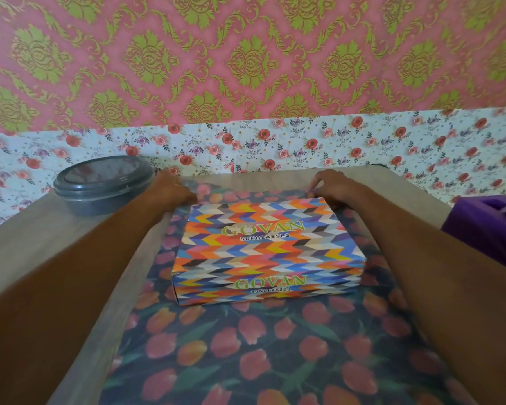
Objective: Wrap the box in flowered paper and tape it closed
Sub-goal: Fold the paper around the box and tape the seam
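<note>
The pale wooden worktop (41, 244) holds everything. A big dark sheet of flowered paper (246, 346), with red and orange tulips, lies flat on it. The flat cardboard box (266, 249) with bright zigzag colours sits on the paper, nearer the far end. A round grey tub (100, 185) with a lid stands far left. A purple thing (485, 223) pokes in at the right. The left hand (174, 190) and right hand (332, 185) reach past the box to the paper's far edge. The right fingers (314, 190) curl and pinch that edge. Blur hides whether the left fingers pinch. The first fold seems to be starting. Next, that edge needs lifting and pulling straight over the box.
</note>
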Available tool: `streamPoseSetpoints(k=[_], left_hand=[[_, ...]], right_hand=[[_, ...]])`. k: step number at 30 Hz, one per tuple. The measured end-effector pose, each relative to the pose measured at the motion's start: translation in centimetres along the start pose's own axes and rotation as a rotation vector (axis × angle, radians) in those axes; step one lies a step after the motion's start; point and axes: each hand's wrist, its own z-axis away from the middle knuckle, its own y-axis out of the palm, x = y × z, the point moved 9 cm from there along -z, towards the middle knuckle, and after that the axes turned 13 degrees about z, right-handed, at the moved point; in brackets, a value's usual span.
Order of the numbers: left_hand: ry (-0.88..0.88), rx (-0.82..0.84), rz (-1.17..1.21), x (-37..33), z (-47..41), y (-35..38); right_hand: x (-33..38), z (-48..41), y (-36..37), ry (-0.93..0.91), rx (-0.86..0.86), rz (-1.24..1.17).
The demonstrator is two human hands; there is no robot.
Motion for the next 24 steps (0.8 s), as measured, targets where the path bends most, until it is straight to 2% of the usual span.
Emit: streamPoseSetpoints(k=[4, 7, 10, 13, 15, 18, 21, 24], left_hand=[[0.079, 0.039, 0.045, -1.1, 0.2, -0.1], [0.118, 0.031, 0.172, -1.9, 0.5, -1.6], [0.146, 0.038, 0.226, -3.2, 1.7, -3.2], [0.232, 0.019, 0.142, -5.0, 3.3, -4.1], [0.309, 0.031, 0.107, -6.2, 4.5, -4.6], [0.408, 0.109, 0.061, -8.3, 7.0, -5.0], [0.512, 0.191, -0.188, -9.9, 9.6, -4.0], [0.544, 0.221, -0.388, -10.7, 11.2, -3.1]], right_hand=[[-0.2, 0.2, -0.6, 0.008, -0.006, -0.013], [-0.1, 0.6, -2.2, -0.017, -0.071, 0.027], [0.1, 3.0, -5.3, -0.071, -0.209, -0.100], [-0.8, 4.7, -7.7, -0.072, -0.352, -0.205], [-0.6, 6.5, -9.1, -0.088, -0.408, -0.179], [0.6, 9.7, -10.9, -0.236, -0.471, -0.121], [0.6, 12.2, -11.5, -0.279, -0.480, -0.152], [1.1, 14.6, -12.0, -0.333, -0.497, -0.154]])
